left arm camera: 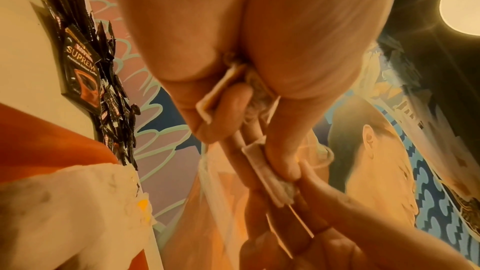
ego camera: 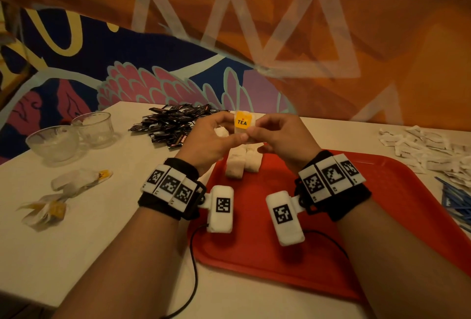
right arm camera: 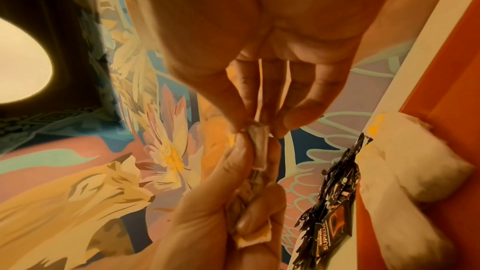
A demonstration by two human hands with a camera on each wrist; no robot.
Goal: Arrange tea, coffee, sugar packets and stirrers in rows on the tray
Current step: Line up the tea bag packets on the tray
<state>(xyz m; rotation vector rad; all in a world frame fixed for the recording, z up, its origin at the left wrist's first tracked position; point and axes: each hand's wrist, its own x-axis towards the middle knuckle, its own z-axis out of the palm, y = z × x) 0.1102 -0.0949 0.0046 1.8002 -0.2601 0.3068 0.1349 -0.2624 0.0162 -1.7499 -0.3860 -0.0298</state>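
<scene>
Above the far edge of the red tray (ego camera: 280,255), both hands hold one tea bag (ego camera: 242,122) with a yellow TEA tag. My left hand (ego camera: 238,137) pinches its left side and my right hand (ego camera: 254,130) pinches its right side. The left wrist view shows the bag (left arm camera: 267,169) edge-on between thumb and fingers. It appears folded between both hands' fingertips as the bag (right arm camera: 258,143) in the right wrist view. Two white tea bags (ego camera: 243,164) lie side by side on the tray's far edge, under the hands.
A pile of black coffee sachets (ego camera: 175,122) lies at the back of the table, white sugar packets (ego camera: 428,148) at the right, blue stirrers (ego camera: 456,201) by the tray's right edge. Two glass bowls (ego camera: 53,142) and crumpled wrappers (ego camera: 79,178) sit at the left.
</scene>
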